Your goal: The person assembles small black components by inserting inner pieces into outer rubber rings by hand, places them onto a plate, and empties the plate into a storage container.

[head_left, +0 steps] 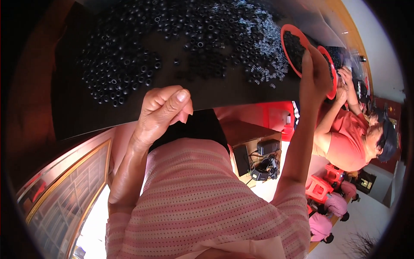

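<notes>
My left hand [166, 108] is closed just off the table's near edge, thumb laid over curled fingers. Whatever it may hold is hidden. Over at the right, my right hand [317, 73] is at two red bowls, its thumb by the inner rim of the nearer bowl [295, 26]; its other fingers are mostly out of sight. That bowl holds small dark pieces [294, 46]. The second red bowl [334, 88] is partly covered by the hand. Small black ring-shaped parts [125, 71] lie heaped over the dark table [207, 91], with small clear, shiny pieces [269, 47] beside the bowls.
A co-worker in a red top [347, 138] sits at the right, hands at the same table. Under the table stands a brown box [248, 134] with black adapters and cables [265, 166]. Red stools [321, 187] and several people are farther back; a framed glass panel [69, 181] is lower left.
</notes>
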Available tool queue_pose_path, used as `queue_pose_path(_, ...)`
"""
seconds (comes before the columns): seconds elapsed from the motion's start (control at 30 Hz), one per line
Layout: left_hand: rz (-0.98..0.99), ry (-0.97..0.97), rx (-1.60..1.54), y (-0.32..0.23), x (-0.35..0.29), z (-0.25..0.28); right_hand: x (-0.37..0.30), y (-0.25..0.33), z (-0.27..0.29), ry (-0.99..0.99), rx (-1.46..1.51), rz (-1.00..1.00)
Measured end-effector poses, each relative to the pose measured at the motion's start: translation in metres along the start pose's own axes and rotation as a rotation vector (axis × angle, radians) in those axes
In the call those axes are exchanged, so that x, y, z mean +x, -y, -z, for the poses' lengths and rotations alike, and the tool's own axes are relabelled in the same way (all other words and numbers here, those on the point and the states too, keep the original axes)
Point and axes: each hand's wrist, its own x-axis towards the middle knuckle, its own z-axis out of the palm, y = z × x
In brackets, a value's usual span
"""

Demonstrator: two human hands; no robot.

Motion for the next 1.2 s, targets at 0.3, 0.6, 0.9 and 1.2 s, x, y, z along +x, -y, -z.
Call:
queue_pose_path(0.3, 0.051, 0.007, 0.02, -0.009, 0.004, -0.001, -0.044, 0.191, 0.027, 0.435, 0.503, 0.548)
queue_pose_path(0.6, 0.084, 0.031, 0.011, -0.006, 0.0, 0.004, -0.047, 0.186, 0.061, 0.432, 0.597, 0.424)
queue_pose_path(0.9, 0.032, 0.059, 0.004, -0.008, 0.0, 0.001, -0.016, 0.081, -0.087, 0.6, 0.281, 0.391)
queue_pose_path(1.2, -0.041, 0.05, 0.068, -0.003, 0.0, 0.004, -0.012, 0.111, -0.128, 0.863, -0.052, 0.614)
